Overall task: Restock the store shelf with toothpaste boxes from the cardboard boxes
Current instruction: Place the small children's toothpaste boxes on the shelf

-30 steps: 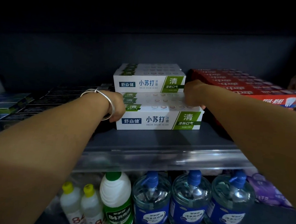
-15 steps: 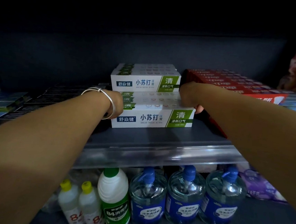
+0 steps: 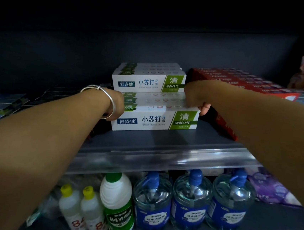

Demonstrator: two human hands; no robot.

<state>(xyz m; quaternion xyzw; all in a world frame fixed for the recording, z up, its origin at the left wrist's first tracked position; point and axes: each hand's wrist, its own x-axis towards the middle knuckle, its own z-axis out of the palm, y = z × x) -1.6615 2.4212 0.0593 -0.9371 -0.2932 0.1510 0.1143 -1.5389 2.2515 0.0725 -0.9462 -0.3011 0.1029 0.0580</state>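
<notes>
Toothpaste boxes point(image 3: 155, 113), white with green ends, lie on the shelf point(image 3: 156, 143) in two layers, the front lower row sitting ahead of the upper row point(image 3: 148, 78) behind it. From the head view we see our left hand point(image 3: 117, 106) pressed against the left end of the front row, a bangle point(image 3: 102, 99) on its wrist. Our right hand point(image 3: 195, 98) is at the right end of the same row, fingers curled over the top edge and thumb below; it seems to grip the boxes, though the left hand's fingers are hidden, so we cannot tell its hold. Red boxes point(image 3: 243, 81) lie just beside on the right. Dark boxes point(image 3: 56, 94) lie to the left. Below stand blue bottles point(image 3: 189, 202) and a green-capped bottle point(image 3: 116, 202).
</notes>
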